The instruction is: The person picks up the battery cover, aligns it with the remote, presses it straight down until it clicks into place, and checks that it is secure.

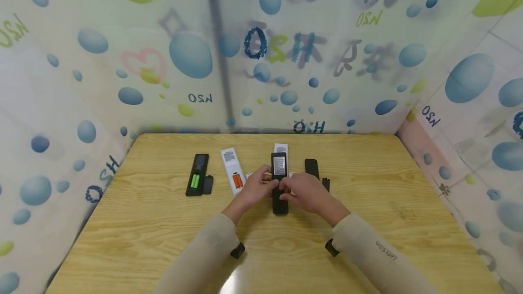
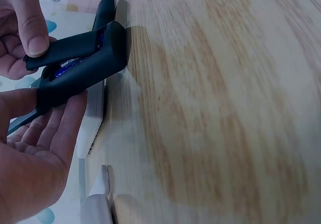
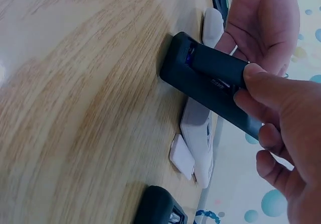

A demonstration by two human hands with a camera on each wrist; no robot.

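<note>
My left hand (image 1: 256,187) grips a black remote control (image 1: 280,205), back side up with a label at its far end, raised over the table. My right hand (image 1: 305,189) pinches a black battery cover (image 2: 70,47) between thumb and fingers. The cover lies tilted over the remote's battery compartment, one end near the remote's near end and the pinched end raised. Blue batteries (image 2: 70,67) show in the gap beneath it. In the right wrist view the cover (image 3: 218,66) hides most of the compartment.
To the left lie a black remote (image 1: 199,164) with green batteries, its loose cover (image 1: 208,184), and a white remote (image 1: 231,163) with orange batteries. Another white remote (image 1: 281,147) lies behind the held one. A black remote (image 1: 312,167) and a small black cover (image 1: 325,184) lie right.
</note>
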